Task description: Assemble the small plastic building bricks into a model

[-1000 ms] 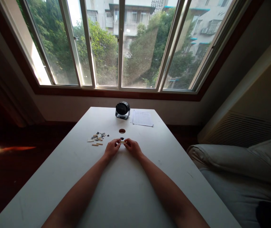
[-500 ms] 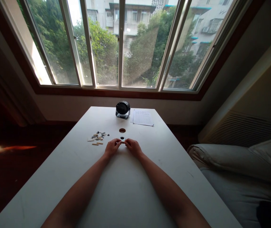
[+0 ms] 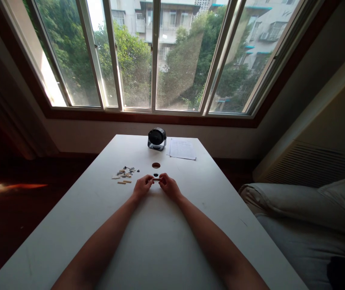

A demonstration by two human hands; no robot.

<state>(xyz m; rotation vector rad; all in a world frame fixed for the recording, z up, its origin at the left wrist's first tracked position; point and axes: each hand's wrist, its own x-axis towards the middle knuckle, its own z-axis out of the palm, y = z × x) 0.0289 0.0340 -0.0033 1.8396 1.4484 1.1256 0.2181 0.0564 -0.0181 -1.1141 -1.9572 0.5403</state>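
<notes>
At mid-table, your left hand and right hand meet fingertip to fingertip, both pinched closed on one small tan piece held just above the white table. Loose pieces lie scattered near your left hand (too small to sort). Beyond them: a small black fan, with a paper sheet beside it.
</notes>
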